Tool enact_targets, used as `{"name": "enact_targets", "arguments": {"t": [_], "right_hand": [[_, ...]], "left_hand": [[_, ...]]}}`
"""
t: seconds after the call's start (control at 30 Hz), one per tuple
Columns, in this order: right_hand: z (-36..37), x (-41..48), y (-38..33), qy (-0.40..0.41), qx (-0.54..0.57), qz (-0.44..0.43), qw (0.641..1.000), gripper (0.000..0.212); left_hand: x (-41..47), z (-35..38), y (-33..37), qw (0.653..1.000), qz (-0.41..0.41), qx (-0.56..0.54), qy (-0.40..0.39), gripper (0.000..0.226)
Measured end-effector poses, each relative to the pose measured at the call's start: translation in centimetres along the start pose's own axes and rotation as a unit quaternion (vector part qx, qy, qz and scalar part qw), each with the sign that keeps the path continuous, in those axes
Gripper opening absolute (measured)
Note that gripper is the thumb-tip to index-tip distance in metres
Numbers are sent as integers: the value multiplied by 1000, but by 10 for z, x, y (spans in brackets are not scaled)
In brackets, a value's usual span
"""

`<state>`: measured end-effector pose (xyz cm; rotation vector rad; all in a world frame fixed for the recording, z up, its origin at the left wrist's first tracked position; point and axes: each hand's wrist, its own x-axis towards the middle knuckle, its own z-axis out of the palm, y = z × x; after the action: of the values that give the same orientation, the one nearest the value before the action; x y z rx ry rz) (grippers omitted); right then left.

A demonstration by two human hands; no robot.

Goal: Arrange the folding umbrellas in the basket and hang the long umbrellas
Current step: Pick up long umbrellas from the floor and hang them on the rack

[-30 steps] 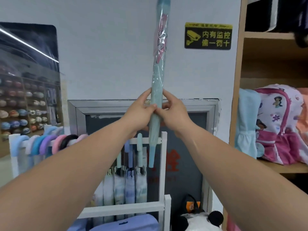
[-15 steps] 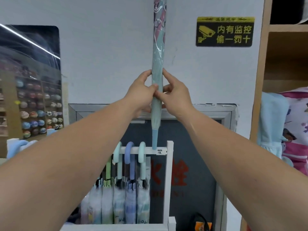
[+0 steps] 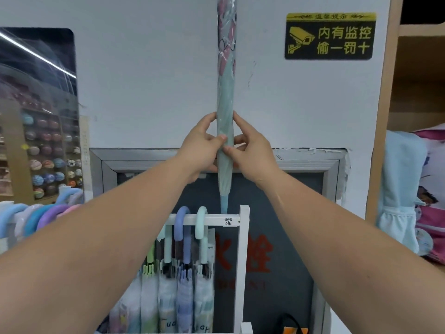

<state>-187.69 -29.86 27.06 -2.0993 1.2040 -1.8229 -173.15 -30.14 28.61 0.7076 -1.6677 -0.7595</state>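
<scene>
Umbrella held upright before the white wall, its blue tip just above the rail. Your left hand and right hand pinch the wrapped canopy low down, fingers clamped on it from either side. The handle is out of view above. Steer the tip down into the gap between the mint handle and the post, shaft plumb, then shift your grip higher so the hook — not the plastic sleeve — lands on the rail.

1. Your left hand is bare, its thumbnail short and rounded.
2. Your right hand is bare too.
3. Your left forearm and right forearm are bare to the frame's edge.
</scene>
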Motion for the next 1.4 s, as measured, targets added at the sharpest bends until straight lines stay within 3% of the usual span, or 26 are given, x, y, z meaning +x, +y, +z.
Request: {"name": "enact_targets", "arguments": {"t": [0.2,0.37,0.6,0.8,0.87,0.97,1.13,1.23,1.4], "right_hand": [[4,-24,21,-54,11,7,998,83],[-1,-35,31,-101,-64,30,992,92],[-2,-51,36,-115,-96,49,987,97],[-1,-56,36,-152,-178,30,972,75],[-3,-53,35,-158,-182,19,970,56],[-10,-43,27,-111,-80,38,990,31],[-12,-24,6,-97,25,53,994,44],[-9,-8,-5,-31,54,77,995,61],[3,-3,-12,-42,12,56,997,38]], "left_hand": [[-10,1,-23,1000,-23,-2,-11,36],[-12,3,-32,996,-52,53,-57,25],[-4,6,-20,1000,8,-18,-16,35],[-5,7,-16,999,44,1,-19,50],[-6,8,-23,999,34,-5,-26,49],[-12,9,-34,999,19,-1,-45,48],[-17,7,-45,999,0,-11,-47,45],[-22,7,-53,999,-17,-16,-43,46],[-30,10,-71,996,-29,71,-50,42]]}}
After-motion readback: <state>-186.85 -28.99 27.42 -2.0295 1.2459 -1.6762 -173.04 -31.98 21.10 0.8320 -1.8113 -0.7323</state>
